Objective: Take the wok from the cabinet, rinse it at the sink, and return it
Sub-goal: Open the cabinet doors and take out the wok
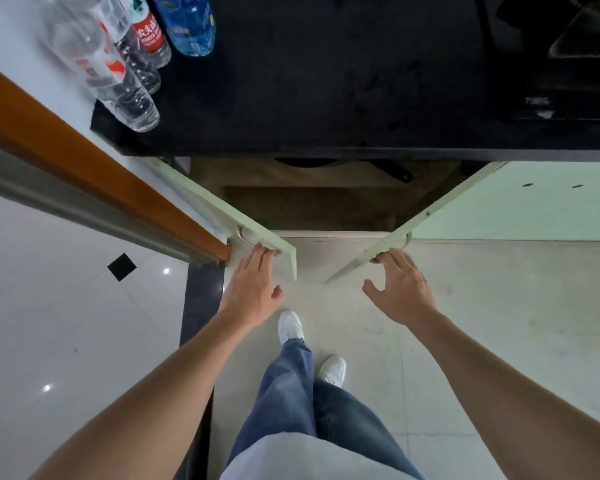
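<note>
I'm looking straight down at the cabinet (pixel 312 206), both pale green doors standing swung out. Left hand (pixel 253 289) is hooking its fingers on the left door's (pixel 229 209) metal handle; right hand (pixel 400 289) is resting loosely spread, fingertips touching the right door's (pixel 426 216) handle. A dark wok (pixel 309 162) is sitting inside under the black table (pixel 326 81), mostly hidden. Plastic bottles (pixel 132 64) are standing top left.

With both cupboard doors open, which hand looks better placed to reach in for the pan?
Probably the right hand. The dark handle showing under the counter points toward the right door, nearer that hand. The left hand is on the left door, farther away.
</note>
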The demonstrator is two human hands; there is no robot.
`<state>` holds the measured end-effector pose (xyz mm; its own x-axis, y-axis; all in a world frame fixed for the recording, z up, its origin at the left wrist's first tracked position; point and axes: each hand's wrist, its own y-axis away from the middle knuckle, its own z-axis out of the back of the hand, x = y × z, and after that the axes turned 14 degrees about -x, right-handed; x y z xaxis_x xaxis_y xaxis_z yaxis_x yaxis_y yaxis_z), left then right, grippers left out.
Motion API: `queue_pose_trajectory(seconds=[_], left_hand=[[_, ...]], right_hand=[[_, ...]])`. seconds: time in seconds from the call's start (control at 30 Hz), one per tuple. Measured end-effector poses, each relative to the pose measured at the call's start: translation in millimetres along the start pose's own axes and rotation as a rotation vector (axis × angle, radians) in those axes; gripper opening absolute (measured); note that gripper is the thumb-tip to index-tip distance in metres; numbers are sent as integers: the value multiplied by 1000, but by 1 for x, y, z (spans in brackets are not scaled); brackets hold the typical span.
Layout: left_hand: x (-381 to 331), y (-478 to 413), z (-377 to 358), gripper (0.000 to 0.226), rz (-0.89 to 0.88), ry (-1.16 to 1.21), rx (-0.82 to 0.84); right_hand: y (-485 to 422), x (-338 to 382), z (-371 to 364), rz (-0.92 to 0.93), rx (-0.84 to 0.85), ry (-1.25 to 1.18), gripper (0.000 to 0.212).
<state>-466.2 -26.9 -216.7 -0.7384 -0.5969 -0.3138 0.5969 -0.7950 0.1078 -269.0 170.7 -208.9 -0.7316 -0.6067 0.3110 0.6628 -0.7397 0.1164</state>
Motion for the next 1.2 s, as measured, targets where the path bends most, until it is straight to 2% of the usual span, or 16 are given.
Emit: queue_pose_trajectory(seconds=[0.17, 0.27, 0.33, 0.43, 0.53, 0.63, 0.73, 0.8, 0.87, 0.93, 0.97, 1.07, 1.2], left_hand=[[10, 49, 10, 55, 194, 86, -76], [16, 70, 13, 62, 315, 126, -74], [18, 76, 16, 67, 401, 153, -112], [15, 76, 18, 61, 529, 160, -216], [11, 78, 15, 58, 627, 168, -293], [13, 77, 12, 81, 472, -11, -338], [10, 66, 17, 95, 105, -283, -182], [11, 56, 12, 92, -148, -412, -58], [16, 49, 7, 76, -276, -513, 78], [19, 47, 4, 65, -245, -589, 161], [19, 48, 4, 68, -195, -609, 190], [24, 61, 6, 77, -78, -694, 286], [39, 71, 11, 75, 42, -773, 374]], right_hand=[[39, -26, 4, -68, -64, 27, 55], [58, -38, 4, -222, -109, 1, 46], [66, -43, 7, -354, -135, -52, 48], [75, -50, 11, -488, -195, -94, 51], [85, -58, 14, -455, -248, -58, 64], [84, -72, 16, -258, -217, 71, 78], [74, -84, 20, -74, -130, 285, 88], [68, -88, 15, 95, -74, 385, 89], [65, -94, 6, 279, -43, 482, 84], [63, -101, -1, 400, -32, 591, 77], [63, -104, -3, 420, -17, 635, 75], [67, -107, 2, 346, 69, 727, 79], [65, -103, 6, 259, 226, 815, 78]])
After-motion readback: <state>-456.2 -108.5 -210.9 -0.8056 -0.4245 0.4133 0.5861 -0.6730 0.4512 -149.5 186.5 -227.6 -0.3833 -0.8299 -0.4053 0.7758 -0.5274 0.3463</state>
